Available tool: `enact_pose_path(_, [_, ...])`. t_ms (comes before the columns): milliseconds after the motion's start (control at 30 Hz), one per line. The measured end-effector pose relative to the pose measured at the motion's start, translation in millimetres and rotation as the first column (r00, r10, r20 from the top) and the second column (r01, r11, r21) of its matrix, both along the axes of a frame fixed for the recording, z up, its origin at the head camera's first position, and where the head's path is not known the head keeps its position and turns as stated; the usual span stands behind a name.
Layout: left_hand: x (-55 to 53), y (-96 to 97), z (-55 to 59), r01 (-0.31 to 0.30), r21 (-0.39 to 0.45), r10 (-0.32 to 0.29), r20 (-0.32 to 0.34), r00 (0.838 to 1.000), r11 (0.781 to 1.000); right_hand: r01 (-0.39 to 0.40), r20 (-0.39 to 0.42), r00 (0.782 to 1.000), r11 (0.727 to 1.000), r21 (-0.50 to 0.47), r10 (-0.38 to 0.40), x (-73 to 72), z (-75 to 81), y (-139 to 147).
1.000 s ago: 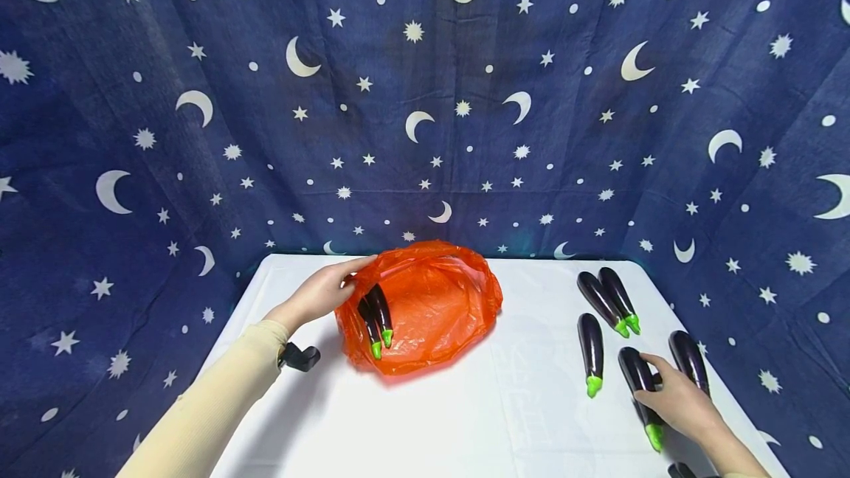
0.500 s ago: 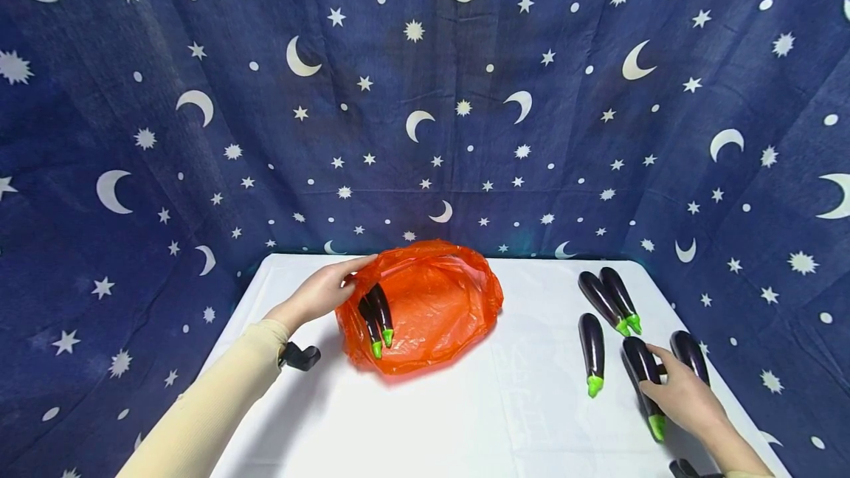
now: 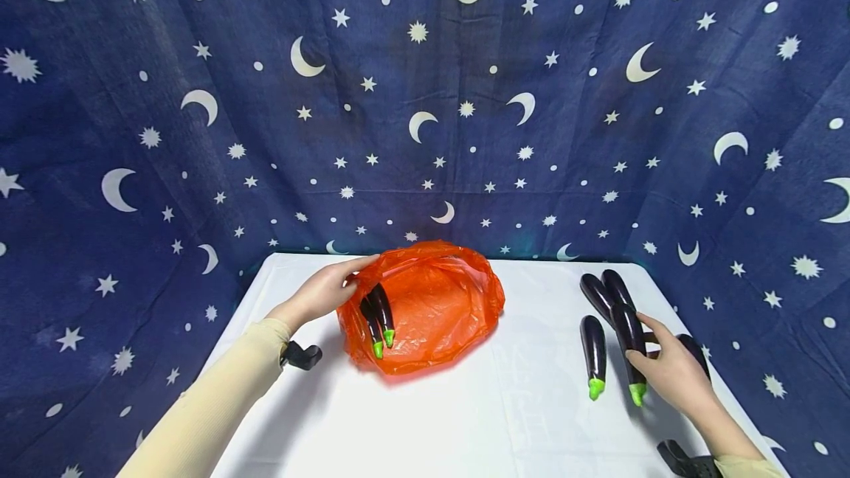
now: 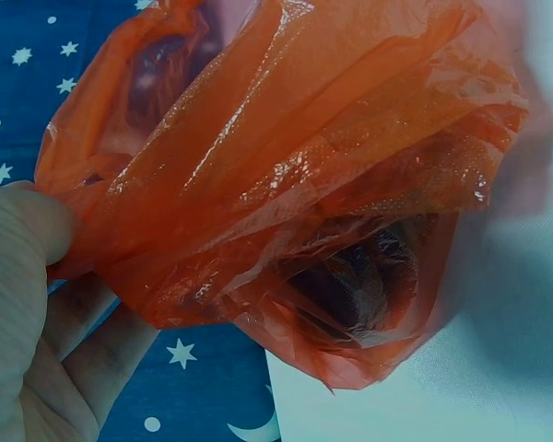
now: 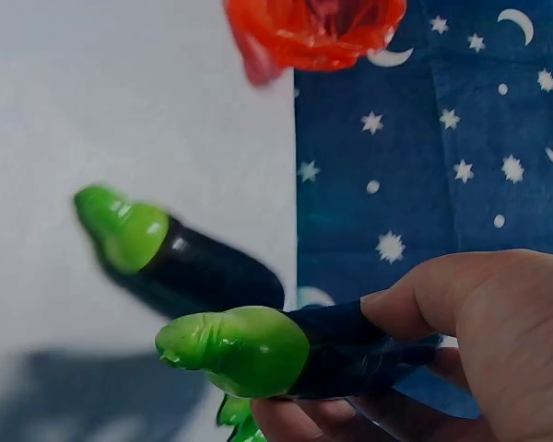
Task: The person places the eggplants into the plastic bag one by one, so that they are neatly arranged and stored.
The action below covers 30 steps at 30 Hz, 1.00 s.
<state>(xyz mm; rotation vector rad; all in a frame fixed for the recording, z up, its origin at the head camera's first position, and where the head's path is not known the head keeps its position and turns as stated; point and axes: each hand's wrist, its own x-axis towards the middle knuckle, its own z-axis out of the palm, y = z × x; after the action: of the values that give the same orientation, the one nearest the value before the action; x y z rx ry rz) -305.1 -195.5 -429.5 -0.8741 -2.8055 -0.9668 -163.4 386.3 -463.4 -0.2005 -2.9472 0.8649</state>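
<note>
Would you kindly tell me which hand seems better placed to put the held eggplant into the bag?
Probably the right hand: it grips the held eggplant, while the left hand holds the red bag at its edge.

Head view delta, vs 0.5 s and 1.0 s ago: right hand (image 3: 674,371) has moved up and slightly left in the right part of the frame, taking the gripped eggplant (image 3: 626,338) with it. Its green cap (image 3: 637,394) was near the bottom edge at lower right, now sits higher. Dark end now overlaps the back pair of eggplants (image 3: 596,293) at right, hiding their green ends, which were visible before. More of the right wrist strap (image 3: 680,458) and sleeve (image 3: 747,468) shows at bottom right. Backdrop (image 3: 372,124) pattern nudged slightly right.
</note>
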Motion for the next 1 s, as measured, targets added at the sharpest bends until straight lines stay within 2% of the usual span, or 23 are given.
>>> enact_pose_path(300, [0.5,1.3,0.6,-0.006,-0.003,0.006,-0.004,1.0,1.0,-0.063,-0.115,0.992,0.996,-0.059,0.056,-8.0,14.5,-27])
enact_pose_path(567, [-0.4,1.6,0.9,-0.002,-0.002,0.002,-0.003,1.0,1.0,-0.132,-0.155,0.982,0.982,-0.132,0.111,-20.4,26.9,-49])
enact_pose_path(1000, [1.6,3.3,2.1,-0.007,-0.009,0.007,-0.022,1.0,1.0,-0.213,-0.144,0.972,0.949,-0.233,0.183,-42.5,41.9,-95])
